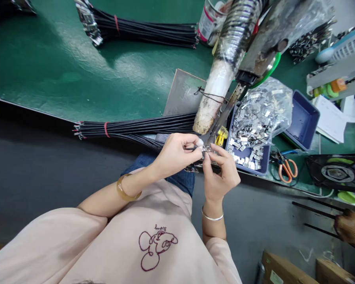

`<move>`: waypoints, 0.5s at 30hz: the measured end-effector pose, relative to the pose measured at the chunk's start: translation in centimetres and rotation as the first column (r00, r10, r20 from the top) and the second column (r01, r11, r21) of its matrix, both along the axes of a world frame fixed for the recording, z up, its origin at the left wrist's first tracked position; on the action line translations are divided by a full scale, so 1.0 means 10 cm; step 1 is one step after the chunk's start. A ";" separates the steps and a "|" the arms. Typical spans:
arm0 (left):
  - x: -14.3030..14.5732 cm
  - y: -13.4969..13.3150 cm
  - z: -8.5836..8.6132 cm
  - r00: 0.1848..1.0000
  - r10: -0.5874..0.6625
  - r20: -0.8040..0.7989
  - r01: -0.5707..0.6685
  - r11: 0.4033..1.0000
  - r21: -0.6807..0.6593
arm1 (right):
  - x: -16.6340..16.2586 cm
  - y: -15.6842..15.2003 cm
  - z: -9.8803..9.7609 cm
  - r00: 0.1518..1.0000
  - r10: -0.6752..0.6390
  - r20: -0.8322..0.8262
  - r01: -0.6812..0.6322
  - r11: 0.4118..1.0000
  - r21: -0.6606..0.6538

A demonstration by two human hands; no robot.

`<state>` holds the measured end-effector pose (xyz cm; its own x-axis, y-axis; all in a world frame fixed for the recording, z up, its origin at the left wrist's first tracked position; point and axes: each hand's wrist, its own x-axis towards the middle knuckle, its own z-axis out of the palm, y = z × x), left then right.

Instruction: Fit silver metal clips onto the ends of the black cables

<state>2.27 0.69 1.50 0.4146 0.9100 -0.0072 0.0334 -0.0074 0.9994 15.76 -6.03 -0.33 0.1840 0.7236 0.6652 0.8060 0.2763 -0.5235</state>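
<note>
My left hand [177, 154] is closed in a pinch on the end of a black cable [190, 148], with something white at its fingertips. Close beside it, my right hand [221, 169] pinches a small shiny metal piece [206, 149] against the cable end. The fingers partly cover both, so how they join cannot be made out. Behind my left hand lies a bundle of black cables [136, 125] with a red band. To the right of my right hand, a blue tray [264, 162] holds a plastic bag [266, 102] and many loose metal pieces [248, 152].
A white tube [211, 90] and a dark metal tool [230, 103] slope down just above my hands. Orange-handled pliers [287, 170], an empty-looking blue tray [304, 118] and a black fan [337, 172] stand right. Another cable bundle [148, 31] lies across the green table [47, 75].
</note>
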 end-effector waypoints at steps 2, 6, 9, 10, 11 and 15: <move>0.00 0.00 0.01 1.000 0.008 0.007 -0.008 1.000 0.009 | -0.01 0.01 0.02 1.000 -0.006 0.005 0.006 1.000 0.004; 0.00 -0.02 0.00 1.000 0.021 0.003 -0.021 1.000 0.008 | -0.03 -0.02 0.04 1.000 0.025 -0.005 -0.025 1.000 0.000; -0.02 -0.04 -0.04 0.999 -0.001 -0.047 0.002 1.000 0.026 | -0.01 -0.08 0.02 0.999 0.054 -0.001 -0.054 0.998 -0.021; -0.02 -0.04 -0.04 0.998 -0.007 -0.066 0.010 0.999 0.036 | 0.00 -0.09 0.01 0.998 0.056 0.006 -0.056 0.998 -0.031; -0.02 -0.05 -0.05 0.996 -0.011 -0.083 0.015 0.999 0.046 | 0.00 -0.10 0.00 0.998 0.055 0.015 -0.054 0.998 -0.038; -0.04 -0.04 -0.03 0.993 -0.025 -0.114 0.033 0.997 0.071 | 0.02 -0.12 -0.01 0.999 0.037 0.025 -0.036 0.999 -0.022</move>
